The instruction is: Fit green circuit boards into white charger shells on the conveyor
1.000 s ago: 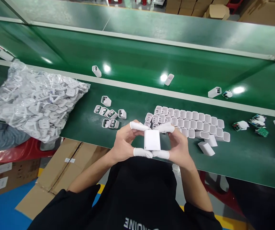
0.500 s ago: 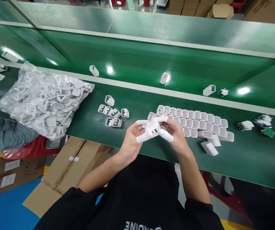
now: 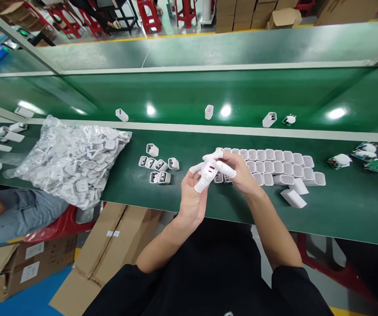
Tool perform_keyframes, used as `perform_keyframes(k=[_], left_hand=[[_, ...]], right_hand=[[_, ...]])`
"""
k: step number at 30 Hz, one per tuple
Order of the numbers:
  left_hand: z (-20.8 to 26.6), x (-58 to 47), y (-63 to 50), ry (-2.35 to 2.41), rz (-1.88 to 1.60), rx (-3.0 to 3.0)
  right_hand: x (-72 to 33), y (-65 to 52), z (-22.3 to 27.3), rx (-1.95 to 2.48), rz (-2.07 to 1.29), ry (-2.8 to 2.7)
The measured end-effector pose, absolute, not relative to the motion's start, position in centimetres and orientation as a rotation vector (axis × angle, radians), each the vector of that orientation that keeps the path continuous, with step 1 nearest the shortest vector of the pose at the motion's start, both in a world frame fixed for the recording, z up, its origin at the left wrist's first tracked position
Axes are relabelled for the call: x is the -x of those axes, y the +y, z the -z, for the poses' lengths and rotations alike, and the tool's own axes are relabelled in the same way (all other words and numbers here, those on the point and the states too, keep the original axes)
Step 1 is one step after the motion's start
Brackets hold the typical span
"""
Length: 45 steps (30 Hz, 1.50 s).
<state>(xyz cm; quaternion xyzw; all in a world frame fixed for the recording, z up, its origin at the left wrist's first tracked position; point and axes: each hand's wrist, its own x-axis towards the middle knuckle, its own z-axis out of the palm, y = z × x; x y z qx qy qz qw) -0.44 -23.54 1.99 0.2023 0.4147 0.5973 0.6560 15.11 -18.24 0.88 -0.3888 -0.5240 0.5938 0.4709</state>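
Note:
Between my two hands, above the green bench [image 3: 189,193], is a white USB charger [image 3: 210,169] with its port face turned up toward me. My left hand [image 3: 192,188] grips it from the left, thumb and fingers in white finger cots. From the right, my right hand [image 3: 236,169] pinches the same charger, its fingertips also covered. Beyond and right of my hands stand rows of open white charger housings [image 3: 269,166]. Several housings with circuit boards inside [image 3: 160,165] sit in a loose group to the left.
A clear plastic bag of white end caps [image 3: 80,162] lies at the left. Loose circuit boards [image 3: 340,161] rest at the right. Single housings [image 3: 209,112] stand along the back ledge. Cardboard boxes [image 3: 109,250] and a seated person's leg [image 3: 20,210] are at lower left.
The charger has turned in my hands, its port face now tilted differently, and my fingers have shifted around it. My view has tilted upward, showing more of the far side.

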Motion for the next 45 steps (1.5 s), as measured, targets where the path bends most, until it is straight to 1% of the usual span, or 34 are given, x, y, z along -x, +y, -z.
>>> perform_keyframes(k=[6,13,22,27,36,42,45], left_hand=[[-1.8,0.3,-23.9,0.906,-1.381,-0.501],[-0.8,1.3,-24.3,0.865,-1.275,-0.529],[2.0,2.6,-22.7,1.013,-1.241,-0.668],[1.6,1.8,-23.1,1.013,-1.325,-0.634],[0.5,1.1,-23.6,1.025,-1.380,-0.518],[-0.6,2.3,-25.0,0.975,-1.297,-0.528],[-0.6,2.7,-25.7,0.977,-1.326,-0.504]], right_hand=[[-15.5,-17.3,-0.3,0.936,-1.513,-1.311],[-16.3,-17.6,0.2,0.975,-1.224,-1.514],[-17.2,-18.4,0.8,0.948,-1.119,-1.656],[-16.9,-18.1,0.8,0.952,-1.155,-1.601],[-16.1,-17.7,-0.3,0.953,-1.320,-1.526],[-15.3,-17.7,-0.7,0.939,-1.565,-1.458],[-14.7,-17.6,-0.8,0.886,-1.624,-1.448]])
